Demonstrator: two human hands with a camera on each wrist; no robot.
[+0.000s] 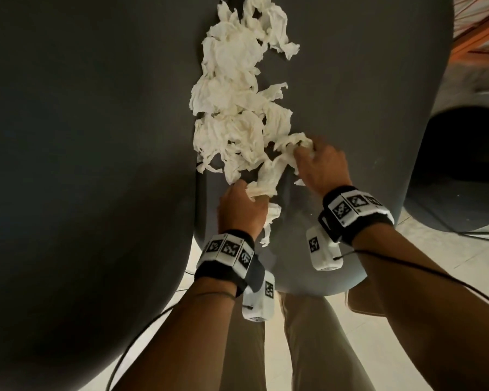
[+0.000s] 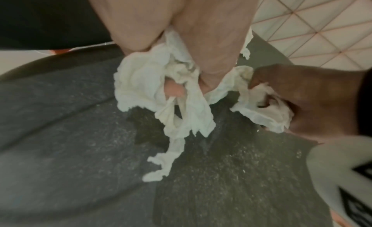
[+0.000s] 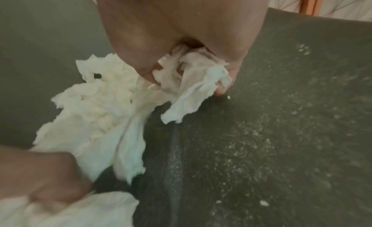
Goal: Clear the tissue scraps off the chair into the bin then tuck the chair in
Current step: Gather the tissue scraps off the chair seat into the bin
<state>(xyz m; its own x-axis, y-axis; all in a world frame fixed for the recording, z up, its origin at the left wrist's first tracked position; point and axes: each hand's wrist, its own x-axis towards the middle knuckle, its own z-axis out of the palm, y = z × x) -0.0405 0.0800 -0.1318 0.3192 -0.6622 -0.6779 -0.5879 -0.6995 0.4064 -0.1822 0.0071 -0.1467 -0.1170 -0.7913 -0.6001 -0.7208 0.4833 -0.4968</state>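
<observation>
A long heap of crumpled white tissue scraps point(image 1: 235, 91) lies on the dark grey chair seat point(image 1: 350, 88), running from its far end toward me. My left hand point(image 1: 244, 206) grips a wad of tissue scraps point(image 2: 153, 81) at the near end of the heap, with strips hanging down from it. My right hand point(image 1: 316, 162) grips another bunch of tissue point(image 3: 193, 74) just to the right. The two hands are close together, and the tissue between them looks joined. Fine white crumbs speckle the seat point(image 3: 261, 143).
A big dark rounded surface point(image 1: 82, 165) fills the left of the head view. A black round bin point(image 1: 460, 170) stands on the tiled floor point(image 1: 441, 249) right of the chair. My legs point(image 1: 294, 348) stand at the chair's near edge. Cables trail from both wrists.
</observation>
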